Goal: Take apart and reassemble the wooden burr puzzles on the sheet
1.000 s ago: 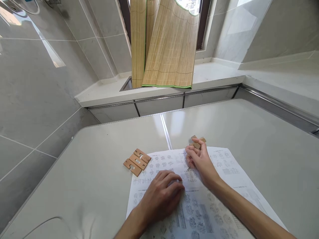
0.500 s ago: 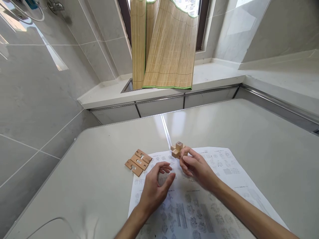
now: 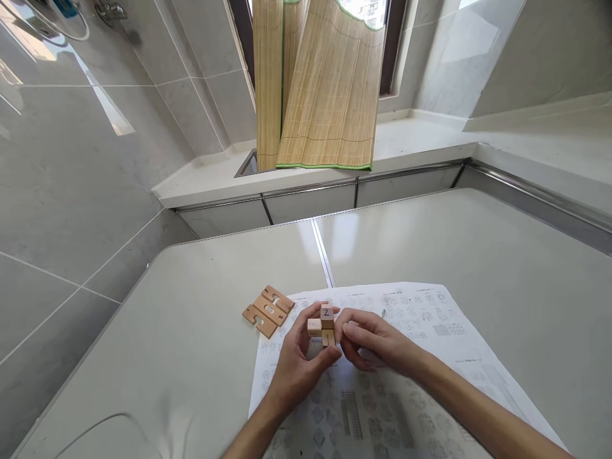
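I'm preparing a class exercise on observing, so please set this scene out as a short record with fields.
left hand: holds the wooden block cluster, thumb on the near side
right hand: fingers curled at the cluster's right side; exact contact unclear
flat wooden pieces: three, side by side, at the sheet's upper left corner
printed sheet: under both hands
table: pale, glossy

Our sheet (image 3: 471,357) lies on the worktop (image 3: 201,357). Over it, we have the block cluster (image 3: 327,317), our left grip (image 3: 297,358) at its eight o'clock, our right grip (image 3: 375,341) at its three. Three pieces (image 3: 268,312) lie between its nine and ten, at the sheet's edge; at twelve, behind the worktop, a mat (image 3: 329,95) overlies the ledge (image 3: 421,137).
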Demonstrator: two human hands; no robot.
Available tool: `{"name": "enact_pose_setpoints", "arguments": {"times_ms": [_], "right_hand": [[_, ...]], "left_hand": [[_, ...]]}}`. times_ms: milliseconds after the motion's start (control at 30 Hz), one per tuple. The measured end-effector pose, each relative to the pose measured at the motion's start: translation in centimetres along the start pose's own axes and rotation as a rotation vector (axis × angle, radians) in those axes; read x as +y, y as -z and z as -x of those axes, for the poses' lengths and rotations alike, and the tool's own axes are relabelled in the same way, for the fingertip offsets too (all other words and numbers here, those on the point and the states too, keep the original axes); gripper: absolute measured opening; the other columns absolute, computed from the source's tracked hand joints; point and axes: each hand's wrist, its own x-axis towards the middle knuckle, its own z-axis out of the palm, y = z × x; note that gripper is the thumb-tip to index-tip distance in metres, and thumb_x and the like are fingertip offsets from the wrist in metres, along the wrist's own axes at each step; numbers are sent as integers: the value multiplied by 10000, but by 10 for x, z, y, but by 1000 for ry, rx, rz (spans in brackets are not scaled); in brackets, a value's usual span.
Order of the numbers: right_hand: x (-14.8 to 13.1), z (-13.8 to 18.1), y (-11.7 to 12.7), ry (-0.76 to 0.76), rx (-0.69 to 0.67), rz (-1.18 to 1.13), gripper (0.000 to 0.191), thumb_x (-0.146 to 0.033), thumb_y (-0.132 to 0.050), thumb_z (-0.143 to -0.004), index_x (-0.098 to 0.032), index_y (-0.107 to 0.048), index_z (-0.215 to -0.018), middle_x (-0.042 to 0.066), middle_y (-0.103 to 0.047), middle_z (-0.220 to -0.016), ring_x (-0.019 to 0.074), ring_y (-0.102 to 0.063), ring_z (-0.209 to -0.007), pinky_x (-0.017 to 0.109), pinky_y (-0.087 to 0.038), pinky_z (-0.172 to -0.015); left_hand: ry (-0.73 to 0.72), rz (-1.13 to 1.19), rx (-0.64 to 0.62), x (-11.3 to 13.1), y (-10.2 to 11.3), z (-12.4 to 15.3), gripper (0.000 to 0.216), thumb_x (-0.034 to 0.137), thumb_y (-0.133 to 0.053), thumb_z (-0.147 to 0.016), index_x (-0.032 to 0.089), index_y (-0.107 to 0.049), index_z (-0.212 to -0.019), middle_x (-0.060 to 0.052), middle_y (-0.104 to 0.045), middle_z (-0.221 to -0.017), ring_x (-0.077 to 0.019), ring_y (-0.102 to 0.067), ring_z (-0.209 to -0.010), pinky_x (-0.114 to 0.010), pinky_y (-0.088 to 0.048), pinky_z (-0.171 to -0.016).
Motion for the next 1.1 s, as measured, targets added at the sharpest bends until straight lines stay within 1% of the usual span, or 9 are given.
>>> {"name": "enact_pose_setpoints", "arguments": {"times_ms": [100,200,267,400,600,767,900,1000,1100], "right_hand": [[-2,-1,-6,16,90,90,276,-519,-506,-1061,-249,-524,-1119,-95,-518,-616,88,-431,-461,214,-356,-476],[1,-2,-8,-15,117,108,326,-544,-510,-1055,-282,-436,-1235,-92,-552,-701,92,-476,-499,216,-386,-496],[3,-2,-6,-35,121,133,348,-563,-485,-1059,-266,-453,-1237,-87,-539,-696,103,-498,-519,229,-403,-514],[1,-1,0,-70,55,210,344,-545,-462,-1070,-216,-561,-1078,-60,-539,-651,121,-505,-560,255,-401,-561],[-4,1,5,-112,47,268,262,-471,-627,-1002,-214,-633,-1053,-28,-587,-758,137,-547,-661,263,-397,-607],[-6,1,10,-165,-15,223,340,-534,-625,-994,-197,-657,-1026,-12,-614,-749,126,-546,-630,254,-427,-594],[-7,0,15,-179,-63,133,413,-581,-583,-1008,-179,-654,-1072,14,-646,-778,134,-583,-637,254,-449,-578],[-4,0,16,-178,-74,91,371,-542,-641,-990,-181,-649,-1079,9,-651,-782,125,-576,-625,251,-433,-569],[2,0,16,-164,-55,81,304,-474,-719,-954,-193,-641,-1041,-1,-658,-782,116,-566,-619,250,-418,-568]], "left_hand": [[28,-41,154,0,-1,-2,721,563,-845,-778,266,-557,-1369,-129,-646,-1425,-339,-595,-1353,-523,-444,-1182],[47,-118,211,0,-1,-2,711,556,-851,-769,266,-558,-1348,-122,-657,-1399,-330,-628,-1307,-514,-471,-1157],[12,-180,200,2,-2,-1,697,533,-858,-770,273,-564,-1346,-110,-662,-1382,-320,-637,-1289,-493,-488,-1141],[-77,-272,192,5,-3,1,661,514,-867,-766,276,-593,-1318,-96,-672,-1348,-313,-647,-1261,-459,-515,-1104],[-127,-274,188,2,-1,1,653,491,-891,-746,274,-615,-1297,-80,-683,-1307,-300,-644,-1239,-430,-515,-1084],[-154,-263,152,4,0,1,664,468,-894,-749,269,-619,-1320,-83,-692,-1284,-308,-642,-1223,-435,-508,-1070],[-139,-201,91,4,2,2,677,460,-898,-752,275,-613,-1338,-82,-681,-1305,-301,-633,-1234,-429,-478,-1094],[-162,-199,56,3,3,1,681,459,-913,-730,270,-625,-1317,-82,-676,-1292,-300,-622,-1228,-420,-477,-1082],[-208,-232,46,3,2,1,657,451,-925,-712,258,-636,-1269,-75,-686,-1213,-286,-643,-1143,-400,-506,-1012]]}}
